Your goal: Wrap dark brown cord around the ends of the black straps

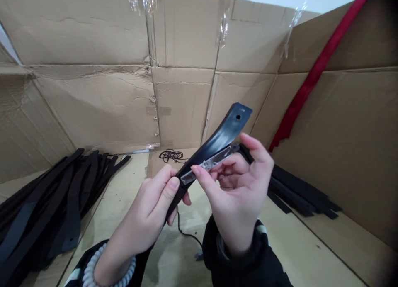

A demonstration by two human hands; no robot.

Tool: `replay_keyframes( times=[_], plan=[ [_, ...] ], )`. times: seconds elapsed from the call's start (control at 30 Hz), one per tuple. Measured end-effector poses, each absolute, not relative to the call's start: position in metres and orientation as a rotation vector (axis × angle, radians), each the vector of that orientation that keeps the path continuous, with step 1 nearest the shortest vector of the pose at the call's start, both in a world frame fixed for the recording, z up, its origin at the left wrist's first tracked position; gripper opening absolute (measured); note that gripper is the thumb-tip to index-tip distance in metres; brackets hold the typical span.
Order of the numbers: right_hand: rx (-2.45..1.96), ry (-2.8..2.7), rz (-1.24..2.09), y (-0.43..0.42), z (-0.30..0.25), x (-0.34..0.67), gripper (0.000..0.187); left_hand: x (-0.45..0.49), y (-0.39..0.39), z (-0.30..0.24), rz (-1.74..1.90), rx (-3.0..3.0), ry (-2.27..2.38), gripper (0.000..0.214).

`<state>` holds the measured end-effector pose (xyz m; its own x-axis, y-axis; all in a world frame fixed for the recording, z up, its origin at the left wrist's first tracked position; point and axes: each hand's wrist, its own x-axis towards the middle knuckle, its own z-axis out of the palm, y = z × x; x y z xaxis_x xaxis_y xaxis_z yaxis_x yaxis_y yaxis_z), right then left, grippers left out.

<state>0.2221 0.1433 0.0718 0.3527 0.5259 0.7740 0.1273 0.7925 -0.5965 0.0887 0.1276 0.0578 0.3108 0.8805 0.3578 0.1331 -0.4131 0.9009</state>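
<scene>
My left hand [149,214] grips the lower end of a curved black strip [222,131] with a small hole near its upper tip, thumb pressed on its face. My right hand [239,191] curls around the strip's middle and pinches a narrow clear plastic piece [211,162] that lies along the strip's edge. A thin black cord [186,233] hangs down from under the strip. A white bead bracelet [93,274] is on my left wrist.
A large pile of similar black strips [52,195] lies on the left. A smaller stack [298,191] rests on the right. A coil of black thread [171,155] lies at the back. Cardboard walls [124,96] enclose the area, with a red strap [311,75] on the right wall.
</scene>
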Motion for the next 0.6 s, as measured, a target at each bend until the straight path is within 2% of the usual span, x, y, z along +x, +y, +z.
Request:
replay_keyframes(
  times=[0.13, 0.3, 0.6],
  plan=[
    [-0.643, -1.178, 0.21, 0.145, 0.068, 0.221, 0.058, 0.087, 0.127, 0.059, 1.17, 1.8, 0.923, 0.033],
    [-0.603, -1.302, 0.09, 0.153, 0.059, 0.224, 0.065, 0.087, 0.129, 0.06, 1.201, 1.818, 0.935, 0.033],
    [-0.621, -1.357, 0.162, 0.161, 0.051, 0.22, 0.065, 0.09, 0.132, 0.057, 1.249, 1.8, 0.969, 0.03]
  ],
)
